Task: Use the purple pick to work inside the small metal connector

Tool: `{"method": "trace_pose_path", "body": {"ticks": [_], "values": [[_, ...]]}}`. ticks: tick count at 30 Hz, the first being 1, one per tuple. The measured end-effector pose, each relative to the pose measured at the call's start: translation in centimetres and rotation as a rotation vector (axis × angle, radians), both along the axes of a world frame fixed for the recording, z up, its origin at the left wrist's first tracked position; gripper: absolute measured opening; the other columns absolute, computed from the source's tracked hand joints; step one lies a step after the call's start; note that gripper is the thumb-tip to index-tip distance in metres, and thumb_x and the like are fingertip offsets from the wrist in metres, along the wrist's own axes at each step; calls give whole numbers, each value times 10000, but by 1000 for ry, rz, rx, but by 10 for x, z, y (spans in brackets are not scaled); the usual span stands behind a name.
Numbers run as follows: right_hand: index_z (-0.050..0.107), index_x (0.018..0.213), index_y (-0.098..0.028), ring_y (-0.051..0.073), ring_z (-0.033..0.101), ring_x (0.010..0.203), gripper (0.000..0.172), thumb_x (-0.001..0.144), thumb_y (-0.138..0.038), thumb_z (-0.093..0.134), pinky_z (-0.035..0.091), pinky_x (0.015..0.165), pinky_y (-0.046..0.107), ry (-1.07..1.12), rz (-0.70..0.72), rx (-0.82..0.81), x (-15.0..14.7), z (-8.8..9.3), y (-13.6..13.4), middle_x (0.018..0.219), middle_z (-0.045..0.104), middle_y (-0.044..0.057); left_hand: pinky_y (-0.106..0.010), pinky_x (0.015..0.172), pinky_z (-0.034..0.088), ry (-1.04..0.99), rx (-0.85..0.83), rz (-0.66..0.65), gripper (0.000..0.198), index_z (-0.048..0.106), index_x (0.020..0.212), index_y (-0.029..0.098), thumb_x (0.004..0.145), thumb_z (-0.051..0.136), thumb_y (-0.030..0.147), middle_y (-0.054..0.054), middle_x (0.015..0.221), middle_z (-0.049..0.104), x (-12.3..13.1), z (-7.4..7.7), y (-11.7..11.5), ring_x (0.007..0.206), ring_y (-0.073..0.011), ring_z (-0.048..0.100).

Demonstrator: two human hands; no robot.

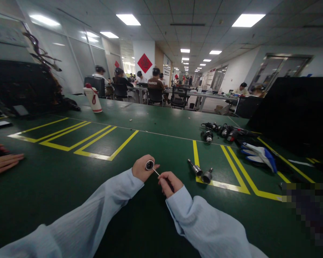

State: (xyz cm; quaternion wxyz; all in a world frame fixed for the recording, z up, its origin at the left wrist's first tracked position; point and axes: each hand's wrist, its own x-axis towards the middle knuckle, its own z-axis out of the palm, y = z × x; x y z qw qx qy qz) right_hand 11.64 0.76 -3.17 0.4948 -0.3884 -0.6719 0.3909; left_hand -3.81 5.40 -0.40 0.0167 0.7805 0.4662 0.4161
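Observation:
My left hand (142, 169) is closed around a metal cup-shaped joint part (149, 165), its round dark opening turned toward me. In my right hand (171, 183) a thin metal rod (156, 172) is pinched between the fingers, its far end at the rim of the cup; whether it touches inside I cannot tell. To the right of my hands, two similar metal cup parts with stems, one (197, 170) and another (207, 176), lie on the green table by the yellow tape.
Dark metal parts (208, 136) and blue-and-white gloves (260, 156) lie at the right. A white tumbler (93, 99) stands at the back left. Another person's hand (5, 163) rests at the left edge. Yellow tape (93, 154) marks bays on the green table (56, 190).

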Motion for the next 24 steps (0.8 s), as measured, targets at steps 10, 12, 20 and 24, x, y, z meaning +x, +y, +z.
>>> {"method": "trace_pose_path", "body": {"ticks": [10, 12, 20, 24], "values": [[565, 828, -178, 91, 463, 478, 155, 777, -269, 450, 398, 454, 211, -35, -1, 54, 2, 2, -1, 674, 562, 20, -208, 518, 394, -88, -27, 25, 232, 471, 603, 170, 718, 576, 341, 22, 568, 488, 1, 0, -1, 556, -105, 480], [572, 812, -177, 91, 459, 477, 158, 777, -277, 455, 387, 444, 205, -14, -16, 33, 3, 3, -1, 645, 550, 11, -212, 527, 398, -54, -8, 42, 212, 473, 612, 172, 724, 570, 324, 18, 587, 495, 1, 0, -1, 568, -109, 486], [569, 786, -177, 81, 428, 442, 165, 784, -285, 445, 350, 408, 195, 18, -47, -12, 1, 4, -2, 601, 521, -4, -244, 589, 406, 148, 36, -22, 137, 501, 673, 169, 762, 530, 268, -10, 660, 535, -1, -1, -2, 611, -128, 508], [565, 814, -186, 84, 449, 459, 172, 795, -283, 424, 374, 421, 198, -12, -31, 31, -1, 3, -2, 659, 548, 12, -226, 543, 399, 35, 13, 6, 183, 479, 635, 171, 745, 544, 301, 6, 605, 512, 0, 0, -2, 569, -119, 500]]}}
